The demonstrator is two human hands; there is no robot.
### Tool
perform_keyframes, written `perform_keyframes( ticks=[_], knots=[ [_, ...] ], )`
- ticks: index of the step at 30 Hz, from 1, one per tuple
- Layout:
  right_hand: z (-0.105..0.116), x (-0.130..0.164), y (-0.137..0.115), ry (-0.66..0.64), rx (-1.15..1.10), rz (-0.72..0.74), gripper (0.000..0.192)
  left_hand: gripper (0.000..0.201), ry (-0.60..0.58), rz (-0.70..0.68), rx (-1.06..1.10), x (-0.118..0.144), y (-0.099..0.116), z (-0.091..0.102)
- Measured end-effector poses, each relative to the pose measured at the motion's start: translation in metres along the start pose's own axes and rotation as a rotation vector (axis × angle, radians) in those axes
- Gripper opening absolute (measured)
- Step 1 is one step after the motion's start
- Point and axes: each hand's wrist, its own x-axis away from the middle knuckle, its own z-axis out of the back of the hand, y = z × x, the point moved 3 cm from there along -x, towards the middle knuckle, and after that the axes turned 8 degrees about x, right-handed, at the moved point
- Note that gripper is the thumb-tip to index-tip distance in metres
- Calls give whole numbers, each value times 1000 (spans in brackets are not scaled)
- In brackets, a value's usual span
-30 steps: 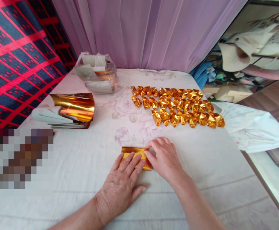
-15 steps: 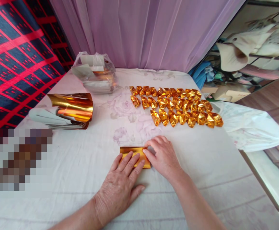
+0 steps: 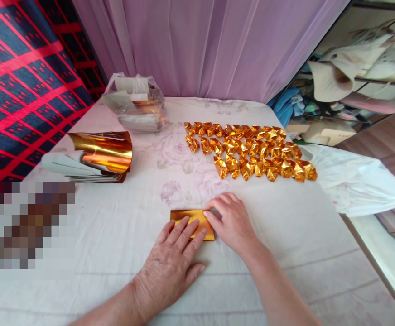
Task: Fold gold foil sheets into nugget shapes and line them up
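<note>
A small rectangle of gold foil paper (image 3: 180, 215), seemingly folded, lies on the light floral tablecloth in front of me. My left hand (image 3: 177, 253) rests flat over its lower part, fingers stretched and a little spread, thumb on the cloth. At the paper's upper right corner, my right hand (image 3: 231, 222) pinches the edge between thumb and bent fingers; the fingertips behind the corner are partly hidden. Beyond the hands, folded gold foil pieces (image 3: 258, 147) stand in three rows at the back right.
Curled gold paper sheets (image 3: 111, 151) with pale backs lie at left. Behind them sits a clear plastic bag (image 3: 143, 108) of similar sheets. A white plastic bag (image 3: 363, 181) hangs at the table's right edge, near a cluttered shelf (image 3: 354, 81). A purple curtain (image 3: 190, 50) closes off the back.
Almost nothing differs; both hands keep their places on the gold paper, and the whole view has shifted very slightly.
</note>
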Motion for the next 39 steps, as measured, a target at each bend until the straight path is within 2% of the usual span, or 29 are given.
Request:
perform_keyframes(
  ticks=[7,23,31,39],
  knots=[
    [0,0,-1,21,2,9,8,57,45,9,22,-1,0,0],
    [1,-1,-1,4,8,11,10,61,-10,-3,0,0,1,1],
    [1,-1,-2,2,35,18,11,58,4,10,6,0,1,1],
    [4,1,-6,-28,70,22,2,58,6,10,26,-2,0,2]
  ],
)
